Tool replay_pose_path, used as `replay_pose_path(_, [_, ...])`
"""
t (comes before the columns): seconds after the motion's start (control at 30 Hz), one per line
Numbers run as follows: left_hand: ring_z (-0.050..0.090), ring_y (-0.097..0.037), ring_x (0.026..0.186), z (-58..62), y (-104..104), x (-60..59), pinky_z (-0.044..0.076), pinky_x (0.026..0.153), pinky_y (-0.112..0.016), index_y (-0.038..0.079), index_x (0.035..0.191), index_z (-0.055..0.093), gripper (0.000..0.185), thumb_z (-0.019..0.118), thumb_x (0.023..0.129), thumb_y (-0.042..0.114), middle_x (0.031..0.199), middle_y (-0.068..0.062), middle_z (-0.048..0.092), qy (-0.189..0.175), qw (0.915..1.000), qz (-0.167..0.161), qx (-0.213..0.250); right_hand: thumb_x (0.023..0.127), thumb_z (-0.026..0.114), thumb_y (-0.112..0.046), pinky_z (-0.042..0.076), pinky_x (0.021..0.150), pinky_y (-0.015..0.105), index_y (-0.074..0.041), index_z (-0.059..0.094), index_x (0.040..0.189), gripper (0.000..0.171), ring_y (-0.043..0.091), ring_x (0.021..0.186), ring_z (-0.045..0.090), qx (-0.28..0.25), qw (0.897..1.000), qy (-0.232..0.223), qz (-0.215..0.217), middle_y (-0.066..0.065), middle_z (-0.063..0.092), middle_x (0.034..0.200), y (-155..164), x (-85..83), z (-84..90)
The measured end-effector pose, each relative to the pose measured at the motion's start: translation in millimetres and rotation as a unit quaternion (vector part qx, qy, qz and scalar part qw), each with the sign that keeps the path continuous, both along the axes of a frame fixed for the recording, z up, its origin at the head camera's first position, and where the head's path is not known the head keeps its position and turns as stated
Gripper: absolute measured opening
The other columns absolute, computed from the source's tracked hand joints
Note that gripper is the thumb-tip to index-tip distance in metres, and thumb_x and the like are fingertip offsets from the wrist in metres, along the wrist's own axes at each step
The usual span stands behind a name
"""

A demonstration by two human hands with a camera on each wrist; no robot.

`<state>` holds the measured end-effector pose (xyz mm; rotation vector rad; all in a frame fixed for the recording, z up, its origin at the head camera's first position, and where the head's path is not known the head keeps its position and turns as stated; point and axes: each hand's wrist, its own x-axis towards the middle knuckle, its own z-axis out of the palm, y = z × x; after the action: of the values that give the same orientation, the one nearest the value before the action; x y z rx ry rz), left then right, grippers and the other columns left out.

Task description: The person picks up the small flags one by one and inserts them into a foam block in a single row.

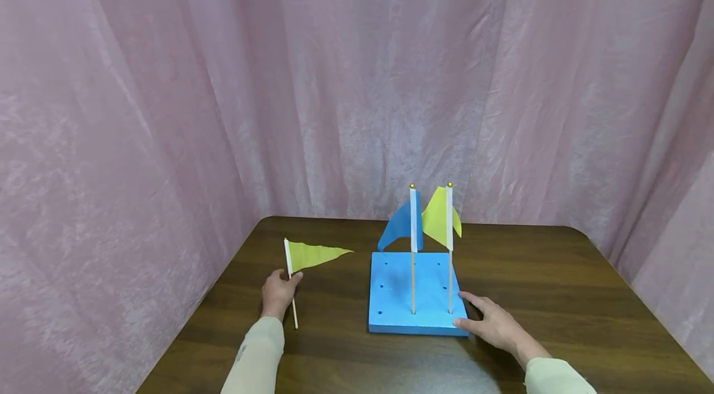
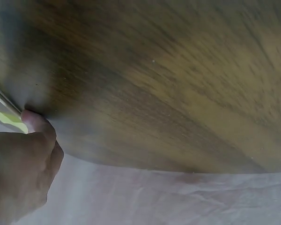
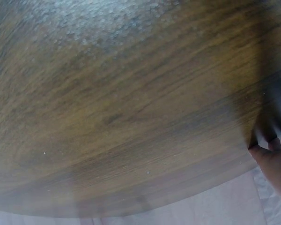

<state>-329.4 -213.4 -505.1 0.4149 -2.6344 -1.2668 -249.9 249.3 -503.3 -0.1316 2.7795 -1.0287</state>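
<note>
In the head view my left hand (image 1: 277,295) holds a yellow triangular flag (image 1: 312,255) by its thin wooden stick, at the left of the table. The stick slants slightly and the pennant points right. In the left wrist view the thumb and fingers of the left hand (image 2: 28,164) meet at the stick (image 2: 5,101). My right hand (image 1: 496,323) touches the right edge of a blue board (image 1: 398,295) with its fingers spread. A blue flag (image 1: 398,225) and a second yellow flag (image 1: 437,218) stand upright in the board's front part.
Several small holes dot the board's top. The brown wooden table (image 1: 334,357) has rounded far corners. Pink curtains (image 1: 357,84) hang behind it and on both sides.
</note>
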Motion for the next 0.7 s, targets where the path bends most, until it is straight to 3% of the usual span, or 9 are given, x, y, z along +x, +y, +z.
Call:
replay_pose_path(0.23, [0.046, -0.053, 0.122, -1.8, 0, 3.1, 0.039, 0.103, -0.057, -0.017, 0.130, 0.052, 0.057, 0.066, 0.094, 0.025, 0.128, -0.036, 0.054, -0.007, 0.9998, 0.017, 0.002, 0.088, 0.069, -0.054, 0.032, 0.099, 0.072, -0.009, 0.045, 0.149, 0.080, 0.055, 0.134, 0.034, 0.001, 1.000, 0.006, 0.001, 0.032, 0.038, 0.147, -1, 0.4, 1.0])
replay_pose_path(0.7, [0.054, -0.056, 0.107, -11.2, 3, 7.7, 0.043, 0.094, -0.057, -0.019, 0.109, 0.065, 0.037, 0.072, 0.087, 0.010, 0.108, -0.034, 0.065, 0.053, 0.9969, 0.049, -0.031, 0.088, 0.069, -0.054, 0.033, 0.098, 0.072, -0.008, 0.044, 0.149, 0.080, 0.055, 0.133, 0.035, 0.003, 1.000, -0.006, -0.004, 0.033, 0.038, 0.147, -2, -1.3, 1.7])
